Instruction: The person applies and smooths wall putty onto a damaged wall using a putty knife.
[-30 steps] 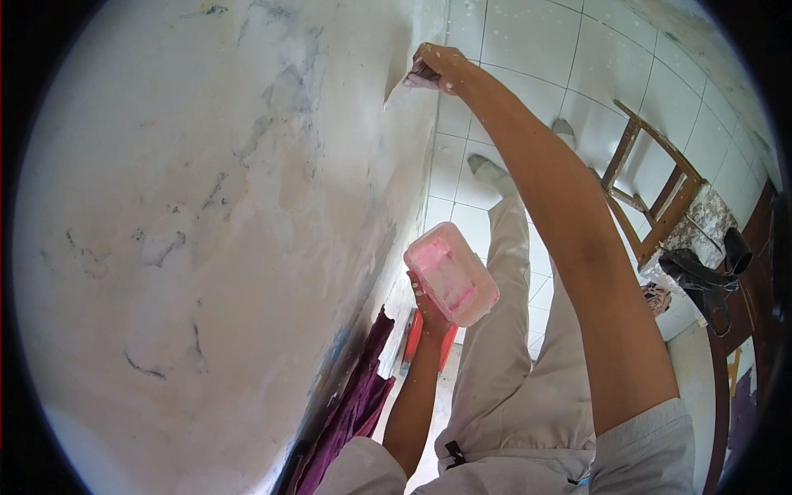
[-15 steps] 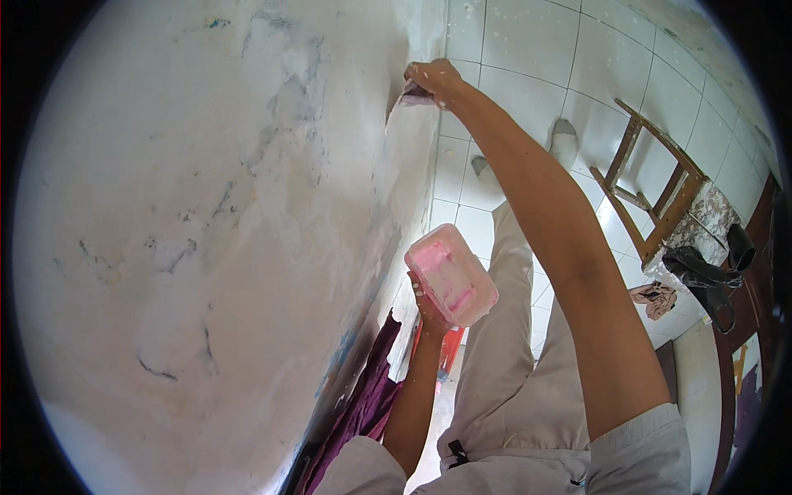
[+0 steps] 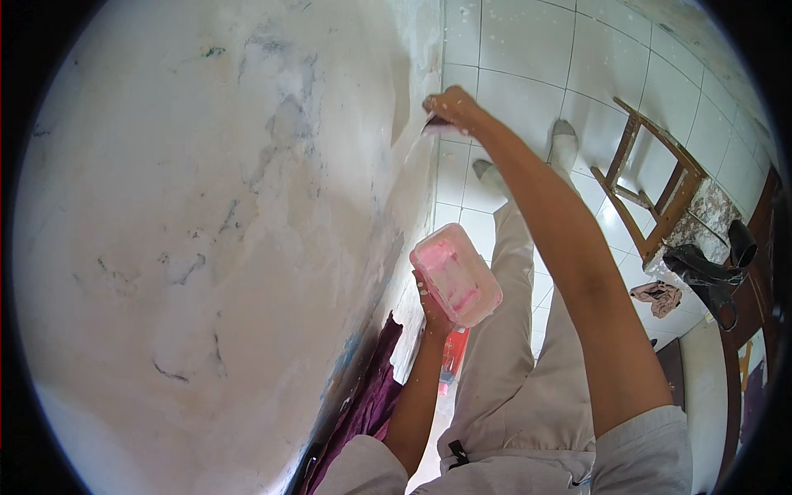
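While left grip (image 3: 430, 308) is closed on side of pink tub (image 3: 456, 275), right grip (image 3: 454, 107) curls tight round scraper (image 3: 437, 124), by pale wall (image 3: 247, 247). Tub nearer body. Cannot tell if scraper touches wall.

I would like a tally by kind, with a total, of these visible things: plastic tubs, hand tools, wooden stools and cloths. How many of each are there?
Pale pink rectangular plastic tub, in the left hand: 1
Dark-and-pale hand tool, partly hidden, in the right hand: 1
White-spattered brown wooden stool: 1
Cloths: 2 (dark purple cloth, crumpled pinkish-beige cloth)
Total: 5
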Available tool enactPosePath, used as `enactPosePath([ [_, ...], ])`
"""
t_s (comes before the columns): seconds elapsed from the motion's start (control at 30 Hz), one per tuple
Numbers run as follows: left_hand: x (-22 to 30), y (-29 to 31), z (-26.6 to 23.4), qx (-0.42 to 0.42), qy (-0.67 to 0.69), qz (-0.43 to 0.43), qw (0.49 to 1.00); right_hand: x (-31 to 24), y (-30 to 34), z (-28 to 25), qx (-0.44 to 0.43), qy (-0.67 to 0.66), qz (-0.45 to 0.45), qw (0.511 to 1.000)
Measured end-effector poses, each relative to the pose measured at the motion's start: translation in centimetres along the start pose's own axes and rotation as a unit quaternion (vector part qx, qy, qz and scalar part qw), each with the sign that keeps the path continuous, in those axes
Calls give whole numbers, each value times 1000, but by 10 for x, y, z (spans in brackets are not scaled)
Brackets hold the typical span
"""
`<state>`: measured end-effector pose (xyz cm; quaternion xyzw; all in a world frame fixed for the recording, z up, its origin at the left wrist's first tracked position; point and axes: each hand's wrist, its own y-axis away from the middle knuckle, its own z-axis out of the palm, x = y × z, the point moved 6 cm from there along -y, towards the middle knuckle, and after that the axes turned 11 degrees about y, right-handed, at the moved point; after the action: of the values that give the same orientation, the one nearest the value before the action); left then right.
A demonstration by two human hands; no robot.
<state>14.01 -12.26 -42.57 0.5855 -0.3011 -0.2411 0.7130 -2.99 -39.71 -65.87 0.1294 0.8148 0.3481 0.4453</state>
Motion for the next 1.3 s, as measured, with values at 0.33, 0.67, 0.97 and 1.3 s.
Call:
enactPosePath([
  [0.33, -1, -8, 5, -74, 46, -20, 996, -9, -10, -53, -30, -568, 192, 800],
  [0.67, -7, -13, 9, -52, 19, -26, 998, 6, -17, -29, 64, 176, 14, 982],
  [0.97, 2, -21, -2, -4, -5, 18, 1000, -16, -28, -90, 221, -201, 212, 930],
  [1.3, -1, -27, -6, -28, -11, 4, 1000, 8, -9, -33, 26, -103, 139, 985],
])
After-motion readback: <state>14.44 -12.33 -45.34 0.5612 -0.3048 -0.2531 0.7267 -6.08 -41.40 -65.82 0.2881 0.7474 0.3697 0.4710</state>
